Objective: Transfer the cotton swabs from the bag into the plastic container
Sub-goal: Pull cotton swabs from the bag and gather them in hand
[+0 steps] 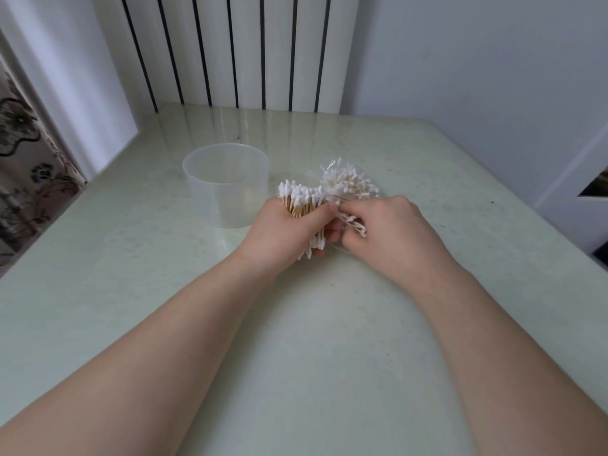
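Note:
My left hand (283, 230) grips a thick bundle of cotton swabs (301, 199) with wooden sticks and white tips; the tips stick out above and below my fist. My right hand (383, 230) pinches a few more swabs at the mouth of the clear plastic bag (350, 182), which lies on the table just behind both hands with several swabs inside. The translucent round plastic container (225, 184) stands upright to the left of the bundle, close to my left hand. It looks empty.
The pale green table (296, 340) stretches toward me under my forearms. A white radiator with dark gaps stands behind the table's far edge. A flowered curtain hangs at the left. White walls close the right side.

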